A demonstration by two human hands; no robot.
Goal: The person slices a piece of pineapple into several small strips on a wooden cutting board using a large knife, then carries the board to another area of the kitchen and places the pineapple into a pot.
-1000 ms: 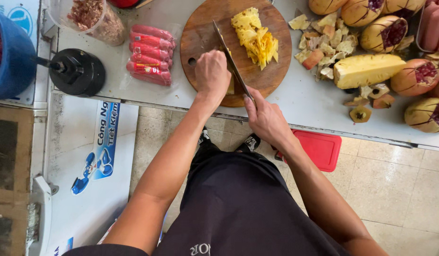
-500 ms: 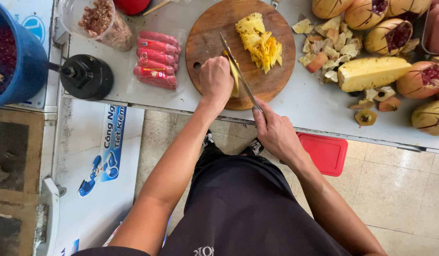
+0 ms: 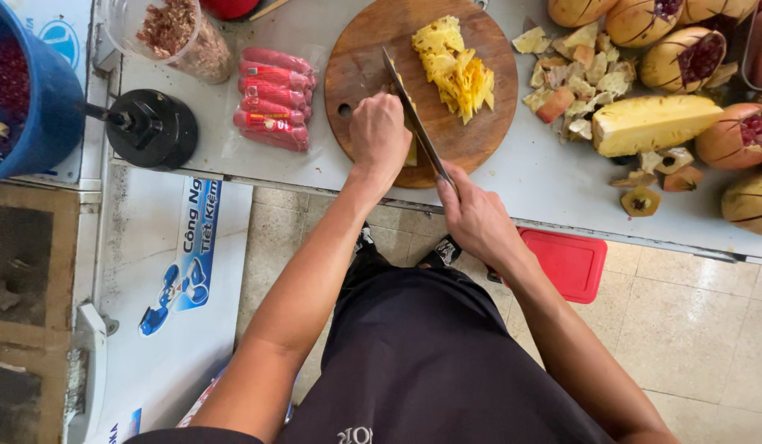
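The left hand (image 3: 379, 131) rests curled on the round wooden cutting board (image 3: 360, 70), which lies at the near edge of the white surface (image 3: 521, 177). Its grip is pressed together over a yellow piece of pineapple (image 3: 410, 153), of which only a sliver shows under the knuckles. The right hand (image 3: 478, 219) is off the near edge of the surface, its grip wrapped tight around the handle of a long knife (image 3: 414, 123). The blade runs diagonally across the board, just beside the left hand, tip pointing to the far side.

A heap of sliced pineapple (image 3: 455, 70) lies on the far right part of the board, apart from both hands. To the right of the board, on the surface, sits a scatter of peel scraps (image 3: 574, 78), then a larger pineapple wedge (image 3: 652, 123). Cut pomegranates (image 3: 689, 57) with red seeds stand toward the far right corner and along the right edge.

Left of the board lies a clear pack of red sausages (image 3: 270, 99). Farther left sits a black round blender base (image 3: 155, 127), and behind it a clear jar (image 3: 179, 33) holding reddish-brown bits. A blue bucket (image 3: 39, 107) with dark red contents stands off the left edge. A red lid (image 3: 570, 263) lies on the tiled floor below the near edge.
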